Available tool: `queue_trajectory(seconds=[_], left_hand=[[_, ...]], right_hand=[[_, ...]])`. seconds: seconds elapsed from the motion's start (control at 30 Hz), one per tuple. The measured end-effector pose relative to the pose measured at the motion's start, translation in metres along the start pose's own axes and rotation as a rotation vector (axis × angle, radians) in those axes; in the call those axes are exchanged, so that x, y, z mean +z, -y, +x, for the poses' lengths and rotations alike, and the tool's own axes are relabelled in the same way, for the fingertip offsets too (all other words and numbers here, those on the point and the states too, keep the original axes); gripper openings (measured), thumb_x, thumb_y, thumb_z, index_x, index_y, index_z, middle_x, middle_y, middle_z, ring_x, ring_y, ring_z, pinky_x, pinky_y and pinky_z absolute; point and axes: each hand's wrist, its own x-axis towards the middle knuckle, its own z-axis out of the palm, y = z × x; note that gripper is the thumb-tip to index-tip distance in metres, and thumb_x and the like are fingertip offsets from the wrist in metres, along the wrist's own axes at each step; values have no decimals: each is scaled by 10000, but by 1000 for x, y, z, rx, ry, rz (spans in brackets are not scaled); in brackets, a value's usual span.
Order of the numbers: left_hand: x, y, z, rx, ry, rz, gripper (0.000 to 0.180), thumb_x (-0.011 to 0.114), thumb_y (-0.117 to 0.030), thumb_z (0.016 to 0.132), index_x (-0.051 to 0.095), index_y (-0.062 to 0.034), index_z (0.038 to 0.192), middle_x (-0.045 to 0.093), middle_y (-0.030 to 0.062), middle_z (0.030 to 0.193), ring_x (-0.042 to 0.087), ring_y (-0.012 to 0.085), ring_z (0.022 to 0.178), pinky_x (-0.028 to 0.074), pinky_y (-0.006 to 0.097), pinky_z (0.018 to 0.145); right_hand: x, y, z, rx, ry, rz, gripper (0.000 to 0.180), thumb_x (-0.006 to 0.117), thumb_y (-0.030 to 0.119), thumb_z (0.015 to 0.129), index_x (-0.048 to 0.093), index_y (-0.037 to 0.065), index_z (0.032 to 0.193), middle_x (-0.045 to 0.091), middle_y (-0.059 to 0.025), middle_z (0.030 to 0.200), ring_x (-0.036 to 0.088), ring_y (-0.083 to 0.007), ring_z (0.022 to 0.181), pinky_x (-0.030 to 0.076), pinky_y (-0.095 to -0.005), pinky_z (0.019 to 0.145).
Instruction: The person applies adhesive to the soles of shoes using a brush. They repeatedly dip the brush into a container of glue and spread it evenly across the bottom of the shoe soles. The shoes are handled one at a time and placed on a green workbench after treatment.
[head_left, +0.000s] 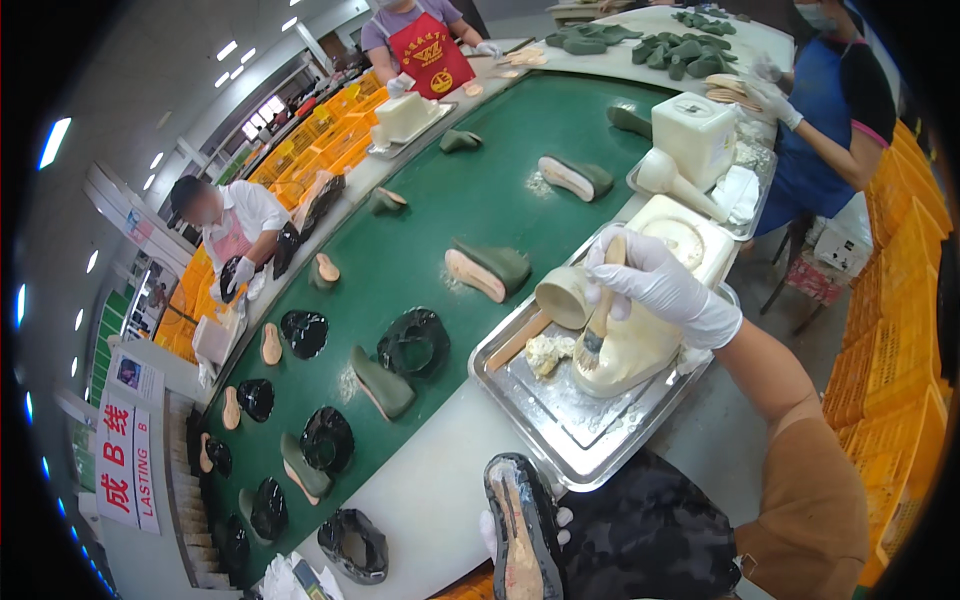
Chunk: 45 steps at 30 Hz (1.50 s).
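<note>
In my left hand (564, 526), gloved in white, is a shoe last (522, 550) with a shiny black upper wrapped round it. Its pale insole faces up, and only my fingertips show at its sides. My gloved right hand (655, 280) grips a brush (597, 335) with a wooden handle, bristles down at the mouth of a cream plastic jug (625, 362). That jug lies in a metal tray (555, 430). A beige cup (566, 298), a wooden stick (517, 341) and a crumbly pale lump (547, 354) are beside the brush.
Green lasts (380, 385) and black uppers (413, 342) are spread over a green belt (420, 235) ahead. Co-workers stand across the belt (240, 230), at the far end (420, 50) and at right (800, 130). Orange crates (890, 400) are stacked at right.
</note>
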Motion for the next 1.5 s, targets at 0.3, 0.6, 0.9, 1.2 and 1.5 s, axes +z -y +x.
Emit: queue_trajectory(seconds=[0.3, 0.6, 0.9, 1.2, 1.5], left_hand=[[9, -3, -1, -8, -144, 159, 724, 551, -558, 810, 326, -147, 1362, 355, 221, 1321, 457, 379, 1029, 462, 440, 799], [3, -2, -3, -44, -140, 105, 773, 558, -556, 806, 280, -124, 1383, 313, 221, 1354, 467, 383, 1045, 467, 447, 844], [-3, 2, -3, -29, -44, 32, 752, 548, -501, 831, 229, -124, 1398, 281, 232, 1368, 433, 414, 1112, 470, 506, 887], [-3, 7, -3, 20, -12, -25, 715, 512, -426, 880, 163, -101, 1414, 270, 274, 1361, 431, 476, 1135, 476, 545, 876], [-5, 2, -5, -24, -147, 142, 772, 582, -544, 794, 288, -130, 1375, 353, 207, 1320, 454, 352, 1017, 466, 429, 820]], right_hand=[[-1, -4, 2, -10, 2, 20, 108, 558, 173, 893, 519, 72, 892, 604, -6, 732, 514, -35, 528, 420, -160, 464], [-1, -1, 2, -1, -25, -23, 119, 554, 186, 896, 514, 73, 895, 611, -16, 734, 517, -33, 532, 417, -157, 465], [-1, -5, 2, -18, -4, 16, 100, 548, 165, 896, 516, 70, 904, 614, -16, 727, 521, -33, 531, 420, -157, 457], [-1, -4, 1, -22, 0, 7, 92, 546, 162, 897, 518, 75, 913, 618, -12, 732, 527, -24, 544, 422, -149, 463], [0, -3, 1, -2, -7, 6, 103, 547, 171, 899, 516, 74, 914, 615, -9, 738, 516, -24, 543, 419, -146, 474]])
